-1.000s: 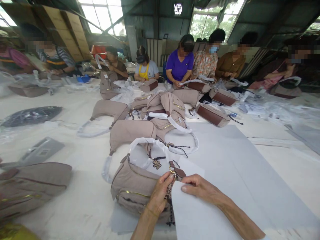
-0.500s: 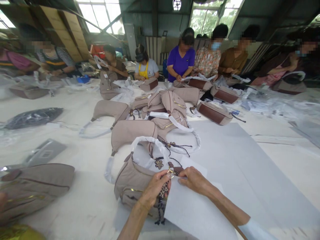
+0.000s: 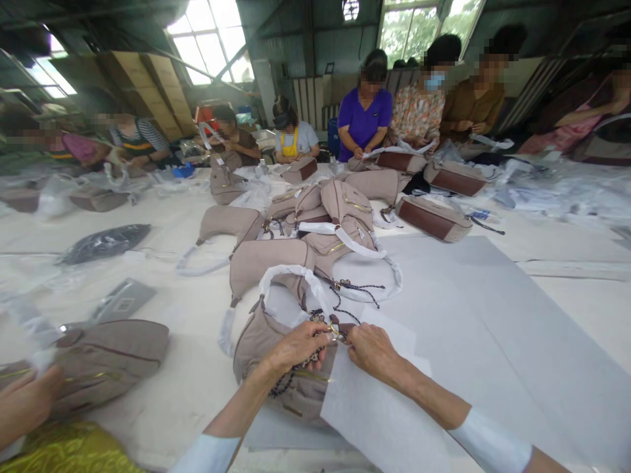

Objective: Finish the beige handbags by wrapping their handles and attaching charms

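Front bag lies on the counter, long axis running left to right, handle pointing away; left hand pinching its gold ring, right hand closed beside it, exact hold hidden

Beyond the far edge of the pale worktop rises a dark, greenish wall, where daylight comes through tall paned windows and a small round grilled opening. Brown cartons stand stacked behind that edge's left part, slatted panels behind its middle.
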`<state>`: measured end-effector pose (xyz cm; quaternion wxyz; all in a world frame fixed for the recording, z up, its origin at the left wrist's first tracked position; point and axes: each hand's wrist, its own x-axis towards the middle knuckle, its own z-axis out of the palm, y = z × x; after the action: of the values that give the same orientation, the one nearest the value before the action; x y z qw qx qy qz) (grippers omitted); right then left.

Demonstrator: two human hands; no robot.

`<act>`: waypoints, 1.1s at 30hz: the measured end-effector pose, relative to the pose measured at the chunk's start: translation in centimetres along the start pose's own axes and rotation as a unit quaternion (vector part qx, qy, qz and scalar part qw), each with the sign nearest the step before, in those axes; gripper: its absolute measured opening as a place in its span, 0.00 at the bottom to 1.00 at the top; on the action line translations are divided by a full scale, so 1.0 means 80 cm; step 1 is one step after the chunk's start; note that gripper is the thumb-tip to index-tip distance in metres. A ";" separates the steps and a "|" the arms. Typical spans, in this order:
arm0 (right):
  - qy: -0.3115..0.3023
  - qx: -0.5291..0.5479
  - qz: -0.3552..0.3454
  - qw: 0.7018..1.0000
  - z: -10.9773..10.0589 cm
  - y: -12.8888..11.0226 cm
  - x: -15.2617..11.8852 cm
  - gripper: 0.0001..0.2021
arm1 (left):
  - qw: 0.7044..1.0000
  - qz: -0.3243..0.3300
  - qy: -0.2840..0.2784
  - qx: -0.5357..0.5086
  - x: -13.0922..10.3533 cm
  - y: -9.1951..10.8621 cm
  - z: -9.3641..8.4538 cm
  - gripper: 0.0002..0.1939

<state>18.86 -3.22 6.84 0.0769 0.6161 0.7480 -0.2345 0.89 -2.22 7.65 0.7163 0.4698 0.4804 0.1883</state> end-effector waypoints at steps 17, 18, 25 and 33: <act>0.065 0.213 -0.014 0.975 0.016 0.003 -0.022 0.12 | 0.973 -0.010 0.125 -0.196 -0.009 -0.063 0.077 0.21; 0.056 0.223 -0.022 0.973 0.013 0.006 -0.023 0.11 | 0.972 -0.007 0.127 -0.197 -0.009 -0.065 0.076 0.20; -0.012 0.164 -0.026 0.986 0.002 0.023 -0.030 0.10 | 0.969 0.004 0.115 -0.220 -0.019 -0.079 0.075 0.20; -0.011 0.080 -0.054 0.995 -0.004 -0.008 -0.016 0.10 | 0.957 -0.011 0.106 -0.268 -0.028 -0.086 0.066 0.26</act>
<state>18.56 -4.30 7.80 0.0232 0.5762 0.7583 -0.3042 3.16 -9.81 3.48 0.7629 0.2322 0.4907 0.3512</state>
